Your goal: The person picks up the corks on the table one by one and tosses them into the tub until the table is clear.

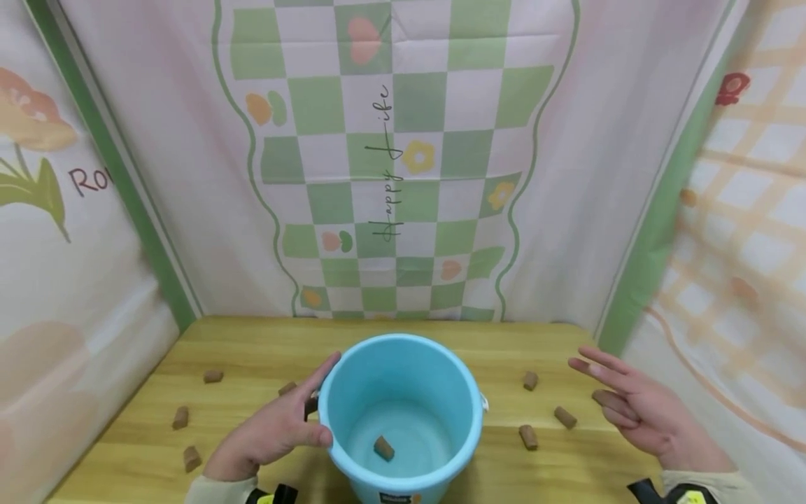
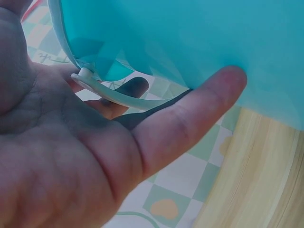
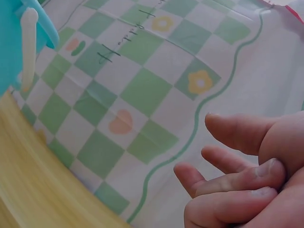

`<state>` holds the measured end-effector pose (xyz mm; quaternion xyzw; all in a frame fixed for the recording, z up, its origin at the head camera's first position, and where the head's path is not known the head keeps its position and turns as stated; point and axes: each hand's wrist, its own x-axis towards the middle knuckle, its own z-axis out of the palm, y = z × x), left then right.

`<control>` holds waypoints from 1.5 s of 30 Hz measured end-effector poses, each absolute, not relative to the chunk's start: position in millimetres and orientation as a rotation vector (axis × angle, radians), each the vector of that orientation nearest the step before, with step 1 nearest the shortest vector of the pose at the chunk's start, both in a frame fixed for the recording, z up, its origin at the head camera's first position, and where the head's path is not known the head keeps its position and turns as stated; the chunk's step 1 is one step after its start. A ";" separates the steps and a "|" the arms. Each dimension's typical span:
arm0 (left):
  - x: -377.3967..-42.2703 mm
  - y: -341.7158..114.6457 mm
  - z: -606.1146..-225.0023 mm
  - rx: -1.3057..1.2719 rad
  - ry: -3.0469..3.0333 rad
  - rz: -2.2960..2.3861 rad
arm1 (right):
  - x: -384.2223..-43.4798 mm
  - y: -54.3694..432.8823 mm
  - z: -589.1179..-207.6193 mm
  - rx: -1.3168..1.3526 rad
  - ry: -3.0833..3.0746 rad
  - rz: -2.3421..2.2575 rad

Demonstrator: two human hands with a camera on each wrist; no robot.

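Note:
A light blue bucket (image 1: 467, 458) stands upright at the front middle of the wooden table. Inside, on its floor, lies one brown cork (image 1: 384, 448). My left hand (image 1: 277, 423) rests against the bucket's left side, thumb at the near rim and fingers spread along the outer wall. In the left wrist view, one straight finger (image 2: 190, 118) presses the wall, and the white handle (image 2: 123, 99) passes beside the fingers. To the right, my right hand (image 1: 648, 406) hovers with loosely bent fingers and nothing visible between them. Nearest to it is a cork (image 1: 565, 418) on the table.
More corks lie on the table: two (image 1: 531, 381) (image 1: 528, 437) right of the bucket and several (image 1: 213, 376) on the left, one partly behind my left hand (image 1: 287, 388). A checked cloth (image 1: 415, 175) hangs behind the table (image 1: 504, 343), with printed curtains at both sides.

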<state>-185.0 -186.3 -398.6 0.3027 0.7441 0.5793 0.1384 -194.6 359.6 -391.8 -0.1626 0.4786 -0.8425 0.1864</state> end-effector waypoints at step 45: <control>-183.9 -186.0 -398.3 0.899 2.118 1.675 | -201.6 444.8 -472.3 0.118 1.667 -2.441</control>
